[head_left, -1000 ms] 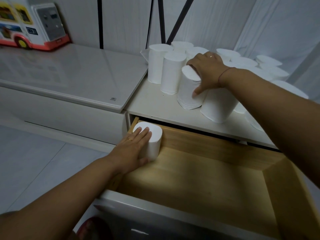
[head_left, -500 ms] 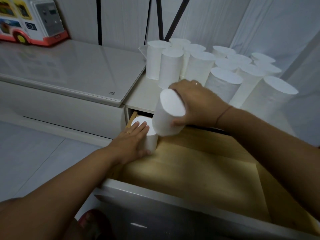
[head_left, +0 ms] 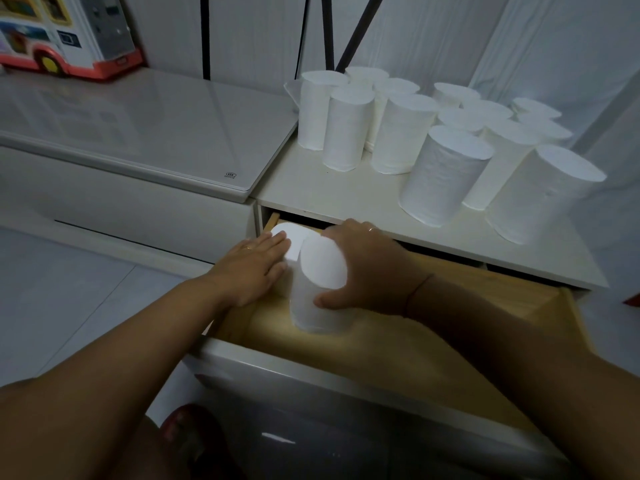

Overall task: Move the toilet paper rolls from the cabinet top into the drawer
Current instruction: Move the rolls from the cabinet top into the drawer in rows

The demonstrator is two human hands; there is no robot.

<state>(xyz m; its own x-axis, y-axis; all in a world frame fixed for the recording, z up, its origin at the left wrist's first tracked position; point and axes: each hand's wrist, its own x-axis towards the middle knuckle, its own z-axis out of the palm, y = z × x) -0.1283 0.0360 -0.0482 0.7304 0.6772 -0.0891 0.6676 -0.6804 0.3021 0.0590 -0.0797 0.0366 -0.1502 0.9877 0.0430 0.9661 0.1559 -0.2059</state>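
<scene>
Several white toilet paper rolls (head_left: 443, 174) stand upright on the white cabinet top (head_left: 332, 199). Below it the wooden drawer (head_left: 408, 344) is pulled open. My right hand (head_left: 367, 271) grips one roll (head_left: 320, 292) from the side; it stands upright on the drawer floor near the back left corner. Right behind it, in that corner, stands another roll (head_left: 294, 240). My left hand (head_left: 252, 268) lies flat against the corner roll's top and side, fingers stretched out, not wrapped around it.
A lower white cabinet with a glossy top (head_left: 138, 133) adjoins on the left, with a red and white toy bus (head_left: 65, 36) at its back. Black rods (head_left: 356, 32) lean against the wall behind the rolls. The drawer's white front (head_left: 346, 386) faces me.
My right hand lifted a roll off the cabinet top, carried it down over the edge and set it in the drawer beside the first roll. My left hand stayed on the corner roll.
</scene>
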